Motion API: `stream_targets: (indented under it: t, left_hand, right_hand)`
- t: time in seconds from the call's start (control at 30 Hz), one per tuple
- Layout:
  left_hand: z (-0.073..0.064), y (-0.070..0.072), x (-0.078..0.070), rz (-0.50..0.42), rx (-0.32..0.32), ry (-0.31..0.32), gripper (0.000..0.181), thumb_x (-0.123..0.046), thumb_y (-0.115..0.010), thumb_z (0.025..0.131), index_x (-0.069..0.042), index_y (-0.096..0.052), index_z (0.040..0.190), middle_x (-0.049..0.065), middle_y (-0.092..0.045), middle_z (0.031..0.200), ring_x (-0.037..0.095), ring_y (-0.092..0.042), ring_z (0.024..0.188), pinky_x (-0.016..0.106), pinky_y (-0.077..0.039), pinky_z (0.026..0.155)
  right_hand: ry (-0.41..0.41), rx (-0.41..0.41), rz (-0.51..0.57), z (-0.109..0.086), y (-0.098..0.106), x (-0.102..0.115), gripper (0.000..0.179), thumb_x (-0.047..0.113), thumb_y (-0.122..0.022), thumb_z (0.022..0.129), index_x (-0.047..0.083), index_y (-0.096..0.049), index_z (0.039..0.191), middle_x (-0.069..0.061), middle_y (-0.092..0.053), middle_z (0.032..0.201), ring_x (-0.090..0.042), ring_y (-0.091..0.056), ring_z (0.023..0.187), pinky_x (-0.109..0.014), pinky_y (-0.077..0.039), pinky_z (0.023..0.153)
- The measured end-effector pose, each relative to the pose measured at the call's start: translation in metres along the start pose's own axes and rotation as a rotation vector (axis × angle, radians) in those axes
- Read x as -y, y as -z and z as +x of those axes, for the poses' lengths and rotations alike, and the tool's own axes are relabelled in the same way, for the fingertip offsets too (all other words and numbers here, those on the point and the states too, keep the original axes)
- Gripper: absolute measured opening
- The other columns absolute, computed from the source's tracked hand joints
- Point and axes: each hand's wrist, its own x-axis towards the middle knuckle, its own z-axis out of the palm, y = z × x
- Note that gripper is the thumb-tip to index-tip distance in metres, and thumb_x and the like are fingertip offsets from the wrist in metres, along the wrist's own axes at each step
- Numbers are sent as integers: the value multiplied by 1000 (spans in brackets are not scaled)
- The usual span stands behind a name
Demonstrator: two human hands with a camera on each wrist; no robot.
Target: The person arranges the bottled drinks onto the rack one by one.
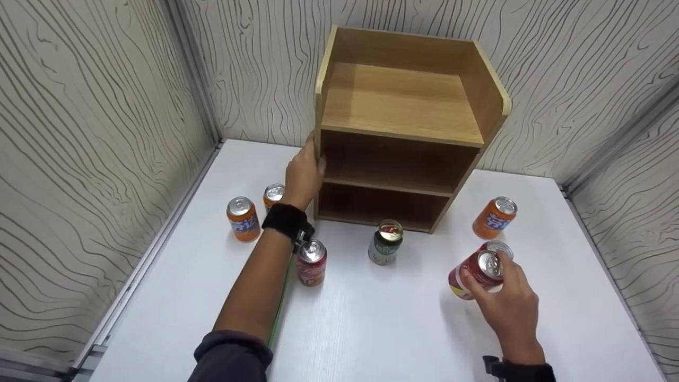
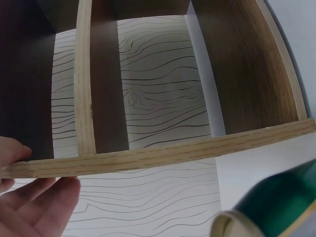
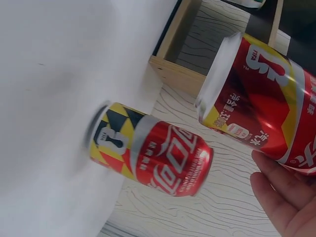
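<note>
My left hand (image 1: 305, 172) grips the left side panel of a wooden shelf unit (image 1: 403, 101), thumb inside and fingers outside in the left wrist view. In my right hand (image 1: 512, 307) is a red cola can (image 3: 266, 98) with yellow and white patterning, lifted off the white table and tilted. Close behind it, a second red cola can (image 3: 153, 148) stands on the table. A green-and-pale can (image 1: 385, 246) stands before the shelf's lower opening. Beside my left wrist is another red can (image 1: 311, 268).
Two orange soda cans (image 1: 244, 225) stand left of the shelf, one partly behind my left hand. Another orange can (image 1: 493, 220) stands at the right. A thin green edge (image 1: 281, 307) shows along my left forearm. Patterned walls (image 1: 95, 132) enclose the table (image 1: 360, 329).
</note>
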Motion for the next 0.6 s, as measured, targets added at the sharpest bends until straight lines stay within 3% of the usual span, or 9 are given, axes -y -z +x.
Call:
stream_targets:
  t: [0.2,0.27,0.3,0.4,0.43,0.6]
  left_hand:
    - [0,0,1,-23,6,6,57,-13,-61,105,0,-42,157,22,-68,138,38,-73,116,46,-61,97]
    - [0,0,0,-25,10,9,58,-14,-61,105,1,-41,157,22,-68,139,38,-73,116,46,-61,98]
    - [0,0,0,-25,12,8,58,-14,-61,105,1,-41,157,22,-68,139,38,-73,116,46,-61,98]
    - [0,0,0,-17,21,7,58,-14,-60,106,0,-40,158,23,-69,138,38,-74,114,45,-61,96]
    - [-1,-1,0,-11,22,6,59,-14,-60,106,0,-39,159,23,-69,136,38,-74,113,45,-62,94]
    - [-3,-2,0,2,25,10,59,-13,-59,106,0,-38,160,25,-71,132,37,-75,110,44,-63,91]
  right_hand:
    - [31,-8,33,7,5,6,73,18,-95,71,-12,-62,129,-33,-72,107,-51,-74,92,-63,-60,74]
    - [34,-15,37,10,6,8,73,18,-95,71,-12,-63,129,-32,-73,106,-50,-75,91,-38,-66,77]
    - [35,-20,39,11,7,9,73,18,-95,71,-11,-63,129,-31,-73,106,-49,-75,91,-23,-63,79]
    - [48,-35,53,16,10,13,72,16,-95,70,-11,-64,129,-30,-74,105,-47,-75,89,7,-35,87]
    - [57,-39,58,17,11,14,72,16,-95,69,-11,-64,129,-30,-74,105,-46,-75,88,10,-24,89]
    - [111,-53,69,23,14,21,74,14,-95,67,-13,-63,129,-31,-73,102,-45,-73,84,9,-25,90]
